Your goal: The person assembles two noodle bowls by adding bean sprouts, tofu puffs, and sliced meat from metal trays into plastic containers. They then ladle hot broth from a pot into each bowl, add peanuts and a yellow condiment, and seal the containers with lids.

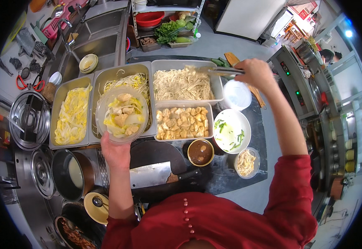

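— Where's the bowl?
— In the left hand, which grips its near side, over the sprouts. It has yellow leaves and pale chunks inside.
— And the right hand?
— Wrapped around the tongs, their blurred tips at the strands. I can't tell whether they pinch any.
— What's around them?
— Cabbage left of the sprouts; a tray of chunks just on the near side of the strands.
— Further out?
— A white dish with green bits, right of that tray, and nearer the person, brown sauce and a cleaver.
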`<state>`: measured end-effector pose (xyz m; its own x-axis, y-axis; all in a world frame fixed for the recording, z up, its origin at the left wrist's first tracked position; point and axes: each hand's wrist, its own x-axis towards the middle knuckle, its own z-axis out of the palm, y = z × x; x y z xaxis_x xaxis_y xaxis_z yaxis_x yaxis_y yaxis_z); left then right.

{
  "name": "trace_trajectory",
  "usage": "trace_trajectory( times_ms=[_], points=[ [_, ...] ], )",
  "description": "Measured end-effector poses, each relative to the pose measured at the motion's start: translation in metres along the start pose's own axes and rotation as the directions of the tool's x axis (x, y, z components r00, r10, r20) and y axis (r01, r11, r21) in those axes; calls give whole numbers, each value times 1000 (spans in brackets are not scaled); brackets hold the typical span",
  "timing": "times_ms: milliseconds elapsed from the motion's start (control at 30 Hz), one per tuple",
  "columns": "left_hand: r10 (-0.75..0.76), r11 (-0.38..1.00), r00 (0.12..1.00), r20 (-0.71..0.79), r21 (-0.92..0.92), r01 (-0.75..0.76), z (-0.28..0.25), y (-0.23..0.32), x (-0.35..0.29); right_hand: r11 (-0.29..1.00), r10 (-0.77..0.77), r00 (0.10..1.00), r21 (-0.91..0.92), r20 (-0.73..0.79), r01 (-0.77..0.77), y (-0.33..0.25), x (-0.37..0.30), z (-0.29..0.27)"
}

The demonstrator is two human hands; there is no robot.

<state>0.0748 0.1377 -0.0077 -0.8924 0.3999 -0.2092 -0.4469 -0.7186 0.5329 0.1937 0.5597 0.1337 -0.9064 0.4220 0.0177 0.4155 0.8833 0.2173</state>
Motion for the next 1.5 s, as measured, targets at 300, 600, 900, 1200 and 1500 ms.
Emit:
trace_trajectory(
  times_ms=[300,600,900,1200,1500],
  points=[
    [-14,1000,1000,-10,22,14,18,-11,12,998,4,974,-62,225,10,-31,25,78],
    [-11,1000,994,106,29,8,24,-51,58,955,82,996,289,-21,-73,4,-23,-63],
    [-81,996,990,112,45,77,50,-91,96,680,43,997,733,-70,22,-11,-44,-117],
    [-135,990,984,119,-31,140,35,-91,87,892,-186,959,373,-212,255,-46,-17,-66],
    [-150,988,973,173,1,152,32,-83,84,906,-195,972,356,-129,229,-70,-10,-68]
  ],
)
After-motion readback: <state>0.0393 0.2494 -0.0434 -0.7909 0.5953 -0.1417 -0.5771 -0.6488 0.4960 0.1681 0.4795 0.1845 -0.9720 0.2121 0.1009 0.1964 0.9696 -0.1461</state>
